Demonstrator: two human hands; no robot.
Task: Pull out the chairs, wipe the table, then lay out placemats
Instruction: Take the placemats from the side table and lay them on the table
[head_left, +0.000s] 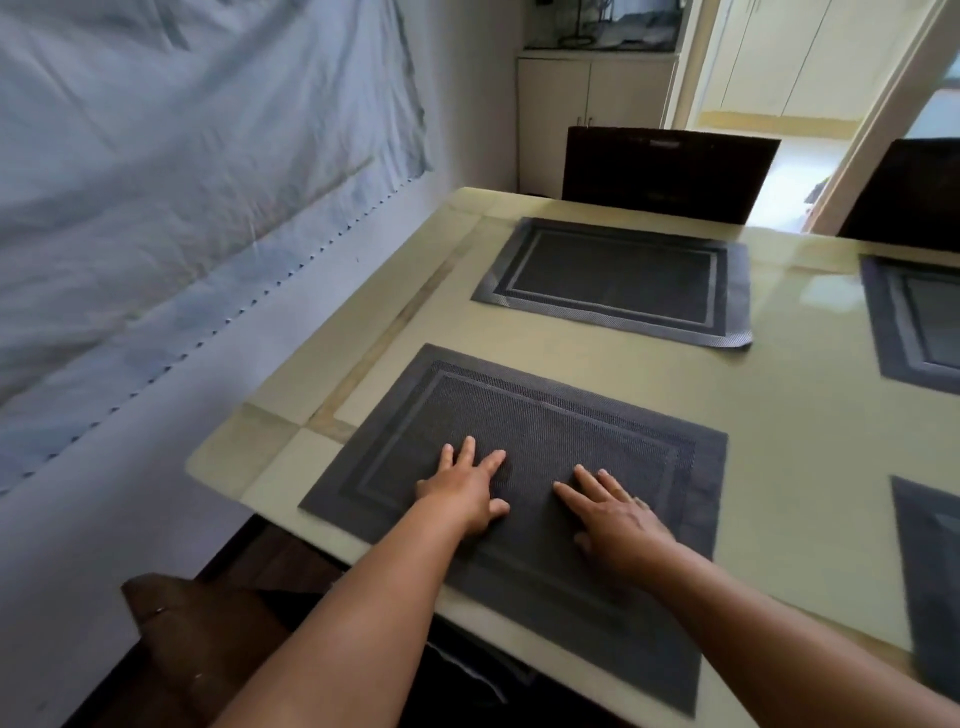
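A dark grey woven placemat (545, 415) lies on the near left part of the beige table (779, 441), its near edge over the table's front edge. My left hand (467, 491) and my right hand (615, 512) both press flat on it, fingers straight and spread. A second placemat (618, 280) lies across the table at the far side. Two more placemats show partly at the right edge, one far (919, 322) and one near (935, 582).
A dark chair back (665, 174) stands behind the far side of the table, another chair back (909, 192) at the far right. A brown chair (202, 639) sits near me at lower left. A blue sheet (182, 182) covers the wall on the left.
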